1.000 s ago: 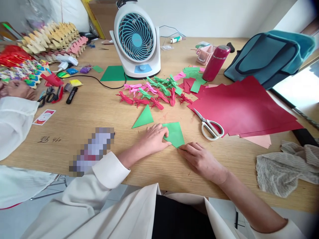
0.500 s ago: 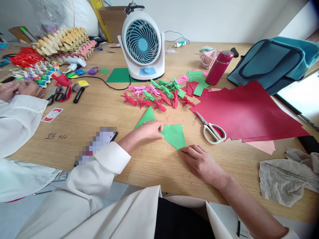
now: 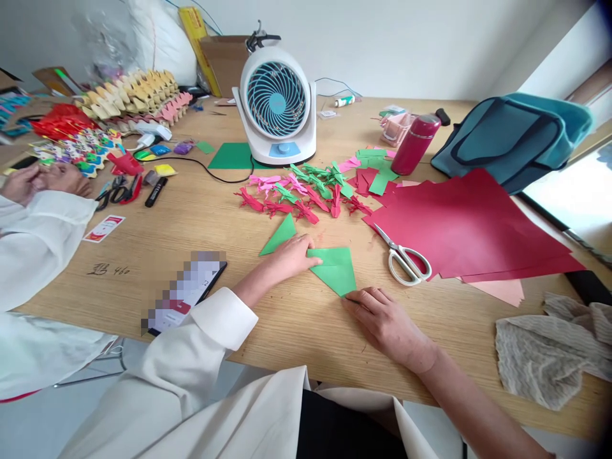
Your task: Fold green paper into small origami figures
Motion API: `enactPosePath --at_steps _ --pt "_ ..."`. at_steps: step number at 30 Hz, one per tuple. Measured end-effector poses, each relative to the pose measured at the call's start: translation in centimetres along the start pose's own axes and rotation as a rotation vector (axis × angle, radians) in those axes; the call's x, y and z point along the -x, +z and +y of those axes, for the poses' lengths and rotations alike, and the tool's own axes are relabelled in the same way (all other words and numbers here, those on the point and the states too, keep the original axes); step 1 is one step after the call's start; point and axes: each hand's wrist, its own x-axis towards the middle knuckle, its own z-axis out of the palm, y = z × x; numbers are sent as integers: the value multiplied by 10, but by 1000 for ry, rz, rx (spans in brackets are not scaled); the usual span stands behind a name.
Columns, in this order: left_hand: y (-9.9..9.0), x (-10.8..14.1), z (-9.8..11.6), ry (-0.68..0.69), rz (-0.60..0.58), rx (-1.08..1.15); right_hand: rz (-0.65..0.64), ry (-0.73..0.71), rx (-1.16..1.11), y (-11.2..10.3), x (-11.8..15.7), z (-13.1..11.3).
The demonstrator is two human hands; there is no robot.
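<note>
A folded piece of green paper [image 3: 333, 271] lies on the table in front of me, tapering to a point at its lower right. My left hand [image 3: 291, 253] is closed on its left edge, thumb stretched along the top of the paper. At the lower corner, the bunched fingertips of my right hand [image 3: 389, 325] grip the paper. A green paper triangle [image 3: 280, 236] shows beyond my left hand; whether it joins the folded piece is hidden by the hand. White-handled scissors [image 3: 406, 264] lie right of the paper, blades pointing away from me.
Knotted paper strips [image 3: 310, 185] are heaped beyond my hands, before a fan [image 3: 280, 102]. Large red sheets [image 3: 468, 229], a red flask [image 3: 415, 145] and a cloth [image 3: 540, 360] are to the right. A phone [image 3: 191, 293] lies left; another person's hands [image 3: 45, 182] work farther left.
The whole view has shifted slightly, so the table sits lower in the picture. My left thumb now lies farther over the green paper's top; my right hand stays at its lower corner.
</note>
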Motion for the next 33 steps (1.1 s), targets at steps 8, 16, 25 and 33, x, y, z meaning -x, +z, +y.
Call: enactPosePath --at_steps 8,16,25,33 --pt "-9 -3 9 110 -21 322 257 376 -328 0 -3 4" --pt "-12 -12 24 167 18 915 295 791 -1155 -32 -55 41" --pt "11 -10 18 13 72 1163 581 804 -1275 -2 -84 39" --pt "22 -12 15 2 53 1149 462 883 -1276 10 -76 39"
